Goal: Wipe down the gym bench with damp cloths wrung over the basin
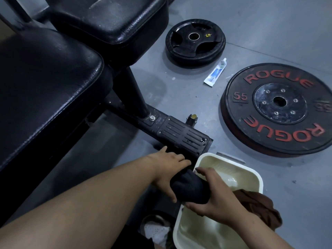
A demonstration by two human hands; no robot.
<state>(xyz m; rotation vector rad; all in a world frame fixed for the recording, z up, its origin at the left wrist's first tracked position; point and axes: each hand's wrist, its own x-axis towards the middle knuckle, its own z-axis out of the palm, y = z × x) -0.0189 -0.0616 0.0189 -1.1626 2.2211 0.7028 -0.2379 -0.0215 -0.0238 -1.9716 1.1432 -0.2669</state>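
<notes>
Wringing step, head view. I am gripping the black cloth (188, 187) with both hands. The left hand (168, 169) is clamping its far end, fingers and thumb curled round it, and the right hand (213, 193) is wrapping the near end the same way. The cloth is sitting bunched between them at the left rim of the basin (239, 165), with much of it lying outside the wall rather than over the hollow. The brown cloth (256, 205) is lying draped over the basin's right rim, partly outside. The bench (45, 90) is standing to the left, its pads untouched, and its foot (181, 133) is ending just beside the basin's far corner. Risks, as I am judging them: because the bundle is straddling the rim, a twist made here is likely sending water onto the floor (179, 90) and the foot instead of into the basin. The right hand is working directly above that rim, so a hard twist could be shoving or tipping the basin, and such a jolt could be dragging the brown cloth off its edge.
</notes>
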